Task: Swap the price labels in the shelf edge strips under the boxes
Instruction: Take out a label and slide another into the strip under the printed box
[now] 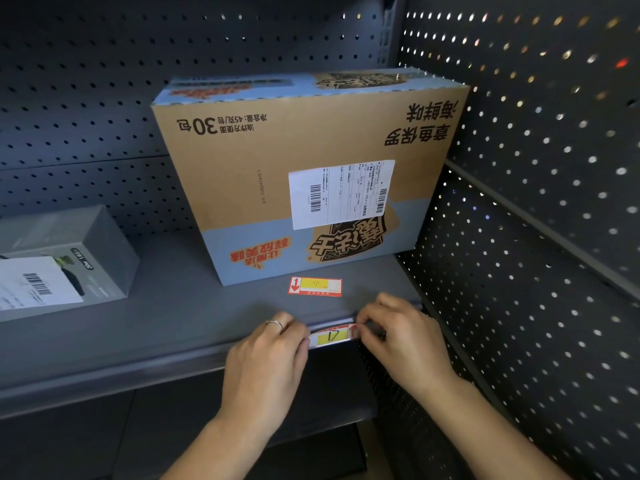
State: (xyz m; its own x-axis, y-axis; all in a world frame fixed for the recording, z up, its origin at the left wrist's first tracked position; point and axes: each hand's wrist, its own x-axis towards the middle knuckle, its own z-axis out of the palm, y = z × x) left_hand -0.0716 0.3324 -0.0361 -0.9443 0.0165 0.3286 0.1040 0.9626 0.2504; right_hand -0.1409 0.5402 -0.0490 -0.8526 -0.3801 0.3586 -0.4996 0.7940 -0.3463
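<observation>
A red and yellow price label (pixel 331 336) sits in the shelf edge strip (pixel 138 367) below a large brown and blue cardboard box (pixel 304 174). My left hand (pixel 268 362) pinches the label's left end, and my right hand (pixel 398 336) pinches its right end. A second red and yellow price label (pixel 315 286) lies flat on the shelf top, just in front of the big box. A smaller grey box (pixel 69 258) stands at the left of the same shelf.
The grey metal shelf (pixel 173 306) has a perforated back wall (pixel 86 98) and a perforated side panel (pixel 554 202) close on the right. A lower shelf (pixel 311 403) lies in shadow beneath my hands.
</observation>
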